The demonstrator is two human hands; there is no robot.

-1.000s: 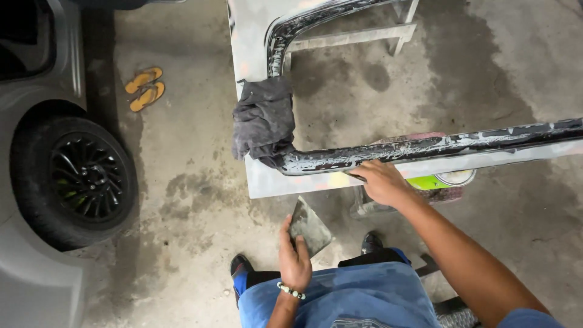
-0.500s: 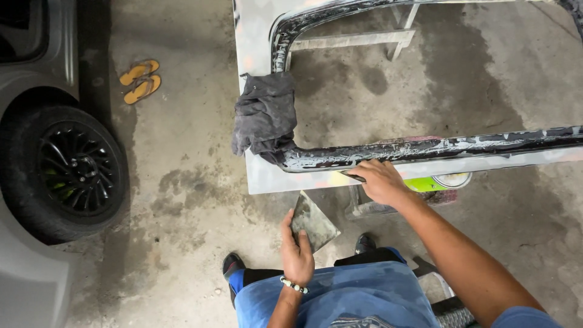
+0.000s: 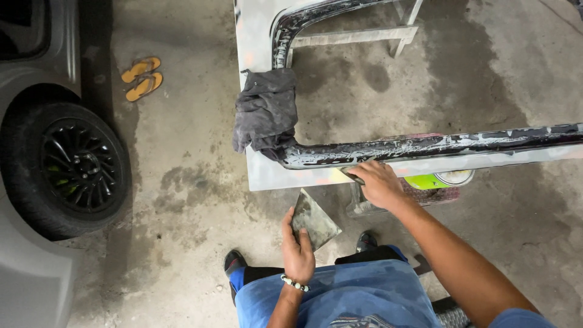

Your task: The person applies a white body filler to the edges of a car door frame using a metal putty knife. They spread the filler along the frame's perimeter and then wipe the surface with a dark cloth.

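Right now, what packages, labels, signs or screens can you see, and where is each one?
Round container with yellow-green label and pale lid: on the floor under the grey bumper panel, right of the right hand; mostly hidden.
No signs or screens.

even, soft light, fairly bright, with no hard shadows on the concrete floor (image 3: 182,182). deeper shade sits in the wheel arch above the tyre (image 3: 67,167) at the left. wet glints run along the dark bumper trim (image 3: 425,146). focus is sharp throughout; straight lines bow slightly towards the edges.
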